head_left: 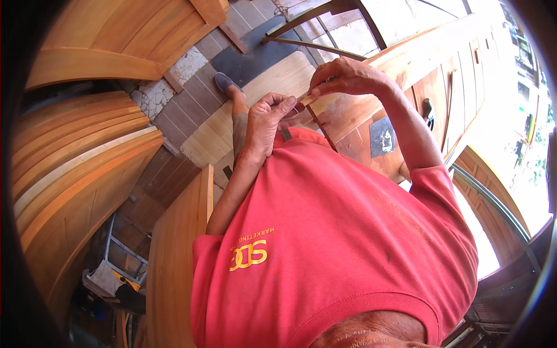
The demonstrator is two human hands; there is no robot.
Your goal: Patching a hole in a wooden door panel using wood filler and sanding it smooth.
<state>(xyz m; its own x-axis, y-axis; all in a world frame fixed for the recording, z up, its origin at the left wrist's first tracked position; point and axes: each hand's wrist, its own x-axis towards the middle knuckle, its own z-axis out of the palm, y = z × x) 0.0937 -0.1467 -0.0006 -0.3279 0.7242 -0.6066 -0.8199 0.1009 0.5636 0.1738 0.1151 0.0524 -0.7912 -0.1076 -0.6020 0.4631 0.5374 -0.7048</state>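
My left hand (268, 119) is raised just above the front of my red shirt, fingers curled and thumb pressed in around a small, thin piece that I cannot clearly make out. My right hand (347, 76) is higher and to the right, its fingers bent and pinched near the edge of a pale wooden workpiece (428, 37); what is between them is too small to name. Beneath my right arm a worn wooden surface (352, 152) bears a square, paint-spotted dark plate (382, 137) and a black-handled tool (429, 113).
Stacked wooden door panels (81, 168) line the left, with another panel (177, 249) beside me and one (127, 35) at upper left. A metal ladder (119, 258) is at lower left. A dark metal frame (325, 11), a grey mat (249, 55) and a pale board (278, 78) lie ahead.
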